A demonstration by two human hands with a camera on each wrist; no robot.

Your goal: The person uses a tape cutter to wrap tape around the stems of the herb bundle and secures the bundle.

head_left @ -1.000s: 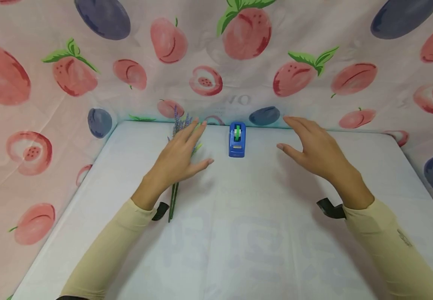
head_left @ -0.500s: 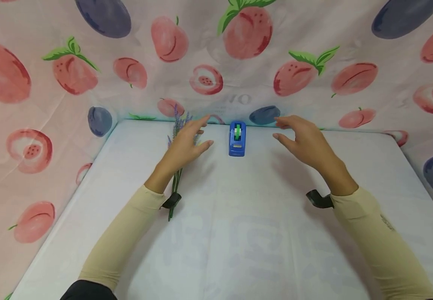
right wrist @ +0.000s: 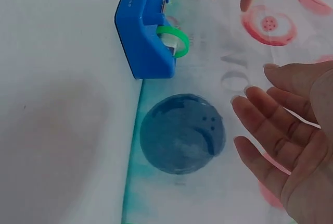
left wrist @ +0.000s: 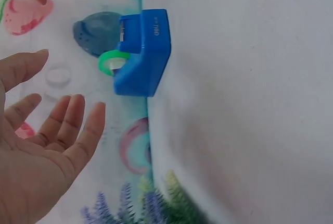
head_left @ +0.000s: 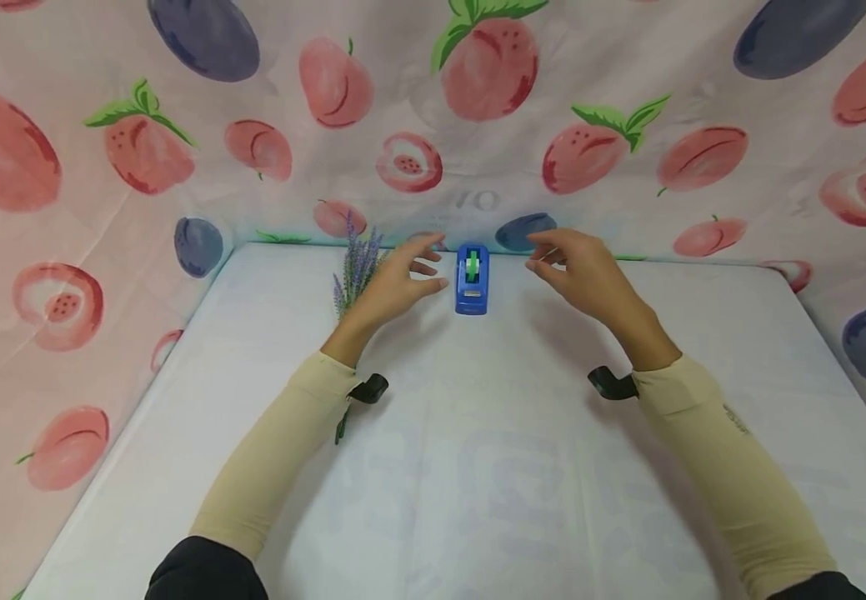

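A blue tape dispenser (head_left: pixel 472 292) with a green-cored roll stands near the table's back edge, between both hands. My left hand (head_left: pixel 395 287) hovers to its left, thumb and fingers spread and holding nothing. On the other side my right hand (head_left: pixel 581 271) is raised, its fingers loosely bent and the palm bare. Sprigs of artificial lavender (head_left: pixel 359 265) lie on the table under my left hand and forearm, which hide the middle of the stems. In the left wrist view, the dispenser (left wrist: pixel 151 52) shows side-on beyond my fingertips. The right wrist view shows the dispenser (right wrist: pixel 145 36) apart from my fingers.
A white cloth covers the table (head_left: pixel 508 467). Behind it and to the left hangs a pink curtain (head_left: pixel 267 67) printed with peaches and plums, meeting the table's back edge. A black wrist mount (head_left: pixel 369 388) sticks out at my left wrist, and another black mount (head_left: pixel 613 383) at my right.
Both hands have moved inward, closing in on the tape dispenser from either side. The fingers have bent somewhat more. The dispenser and the lavender have stayed in place.
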